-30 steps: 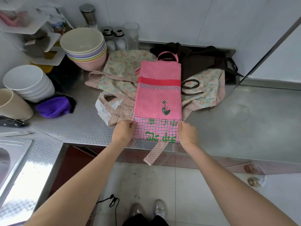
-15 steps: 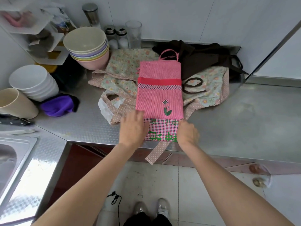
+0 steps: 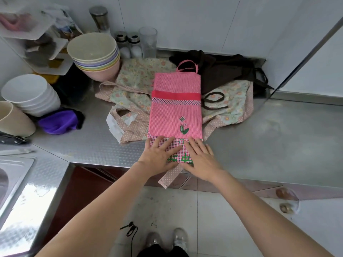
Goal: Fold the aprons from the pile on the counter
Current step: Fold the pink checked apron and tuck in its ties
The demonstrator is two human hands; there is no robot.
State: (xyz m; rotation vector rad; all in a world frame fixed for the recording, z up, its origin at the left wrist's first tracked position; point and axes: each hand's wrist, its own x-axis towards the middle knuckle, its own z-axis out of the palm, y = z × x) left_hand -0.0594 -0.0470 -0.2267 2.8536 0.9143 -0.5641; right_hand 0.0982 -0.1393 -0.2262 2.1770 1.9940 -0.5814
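While my left hand (image 3: 159, 156) and right hand (image 3: 201, 158) press flat with spread fingers, the pink apron (image 3: 176, 108) lies atop the pile at the counter's (image 3: 269, 141) near edge; light, limp cloth, best pinched at near corners.

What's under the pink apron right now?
The pink apron lies on the floral apron, with a brown apron behind. Both hands press its near edge; anything beneath is covered.

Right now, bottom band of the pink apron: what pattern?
Pink-and-white check with green motifs, head view.
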